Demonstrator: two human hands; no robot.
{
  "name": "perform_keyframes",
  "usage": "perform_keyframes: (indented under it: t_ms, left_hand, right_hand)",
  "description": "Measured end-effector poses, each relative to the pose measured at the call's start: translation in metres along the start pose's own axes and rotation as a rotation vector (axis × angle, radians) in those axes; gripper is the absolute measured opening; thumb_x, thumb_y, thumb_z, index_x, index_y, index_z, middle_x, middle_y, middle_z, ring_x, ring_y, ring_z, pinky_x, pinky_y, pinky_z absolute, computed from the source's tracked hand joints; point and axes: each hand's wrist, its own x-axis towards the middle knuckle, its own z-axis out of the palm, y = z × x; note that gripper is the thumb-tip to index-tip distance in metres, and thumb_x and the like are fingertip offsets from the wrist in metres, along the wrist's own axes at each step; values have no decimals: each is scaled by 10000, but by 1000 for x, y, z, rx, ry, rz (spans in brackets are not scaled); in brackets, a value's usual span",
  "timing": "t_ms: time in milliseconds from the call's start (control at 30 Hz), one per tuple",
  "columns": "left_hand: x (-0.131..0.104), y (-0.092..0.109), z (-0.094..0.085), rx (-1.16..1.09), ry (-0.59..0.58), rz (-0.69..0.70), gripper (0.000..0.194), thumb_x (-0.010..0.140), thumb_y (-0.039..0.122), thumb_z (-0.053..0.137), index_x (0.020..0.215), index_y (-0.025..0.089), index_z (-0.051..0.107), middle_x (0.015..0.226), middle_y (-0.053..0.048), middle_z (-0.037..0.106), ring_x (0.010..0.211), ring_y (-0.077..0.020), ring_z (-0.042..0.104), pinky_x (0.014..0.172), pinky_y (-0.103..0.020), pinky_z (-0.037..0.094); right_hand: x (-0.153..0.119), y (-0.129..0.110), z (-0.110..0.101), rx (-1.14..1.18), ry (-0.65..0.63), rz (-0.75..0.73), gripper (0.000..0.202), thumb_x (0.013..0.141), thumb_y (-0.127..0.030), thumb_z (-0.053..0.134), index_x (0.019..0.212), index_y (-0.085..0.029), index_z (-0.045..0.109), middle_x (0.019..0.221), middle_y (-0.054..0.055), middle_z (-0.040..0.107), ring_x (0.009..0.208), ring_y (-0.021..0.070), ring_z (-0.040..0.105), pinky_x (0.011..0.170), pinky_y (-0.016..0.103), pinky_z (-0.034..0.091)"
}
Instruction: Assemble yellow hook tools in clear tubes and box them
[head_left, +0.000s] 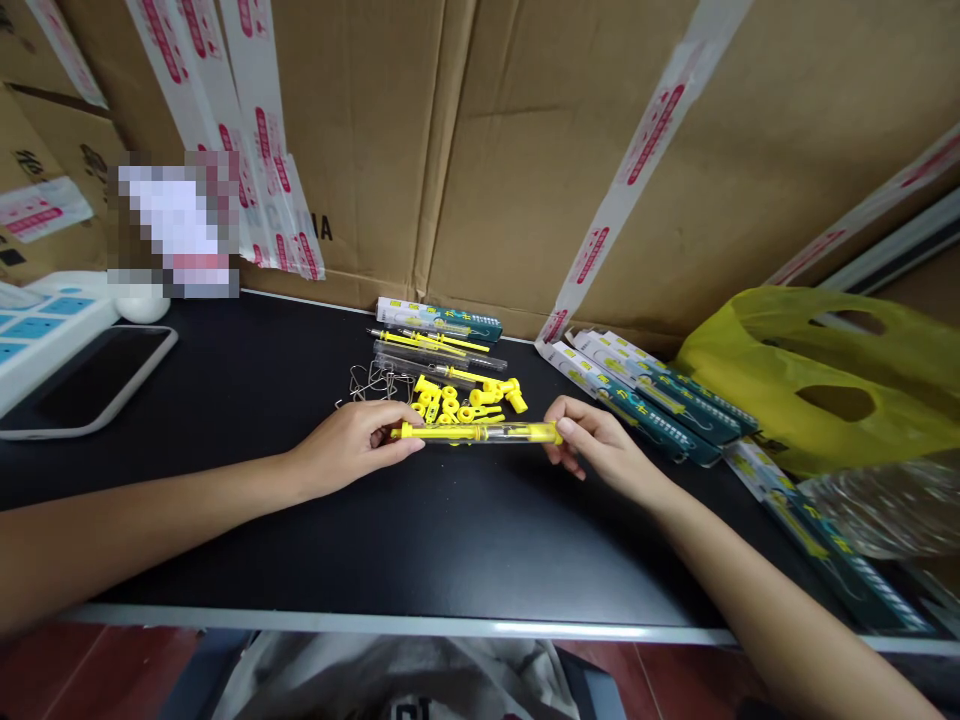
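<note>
Grey cloth [330, 680] near, below the bench [465, 560] — left hand [341, 448], right hand [606, 455] — both grips clamped on the clear tube [499, 433].

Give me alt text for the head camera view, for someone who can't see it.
Two bare hands, left and right, hold a clear plastic tube with yellow ends level above a black table. Beyond it lie small yellow plastic parts, bent metal wires and green-and-white printed boxes.

Clear tube [481, 433] with yellow ends, level, above black tabletop [450, 540]
</note>
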Motion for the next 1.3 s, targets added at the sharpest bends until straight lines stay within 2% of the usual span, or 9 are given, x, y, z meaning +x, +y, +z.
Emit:
perform_keyframes:
  t_ms: [233,567,800,900,1100,1300]
  left_hand:
    - [0,0,0,5,-4,-5,221,871,376,527,937,184,614,739,32,573,589,-81,472,544,-197,353]
    - [-1,1,0,28,19,4,211,859,364,544,960,191,610,751,28,579,573,-81,459,537,-197,354]
    - [0,-1,0,2,38,-9,259,880,388,503,1016,192,604,754,22,592,563,-84,470,518,-196,360]
    - [0,0,0,-10,59,-31,275,879,398,499,1015,187,611,751,19,595,568,-88,480,517,-197,362]
    - [0,1,-1,-19,67,-57,279,874,403,506,1007,183,615,758,22,602,571,-84,490,525,-195,370]
    - [-2,0,0,-10,68,-25,256,859,390,533,974,183,629,829,1,636,586,-86,503,527,-193,386]
  right_hand:
    - [-3,-1,5,-83,-5,63,439,932,-514,339,698,-167,469,560,-17,517,427,52,377,365,152,280]
    - [0,-5,10,92,-28,223,487,874,-590,376,638,-170,447,476,-21,518,334,40,332,305,144,240]
    - [-1,-9,9,111,-42,212,437,879,-573,385,691,-181,436,503,-23,533,336,42,342,294,135,236]
    - [-2,-12,5,110,-52,187,370,871,-535,449,753,-184,437,564,-23,553,366,42,385,296,123,270]
    - [-2,-12,-3,129,-28,67,306,763,-402,676,840,-183,475,665,-12,583,488,79,530,360,165,456]
    - [-2,-9,-2,153,33,41,295,758,-389,687,797,-179,482,633,-12,596,472,83,536,353,172,469]
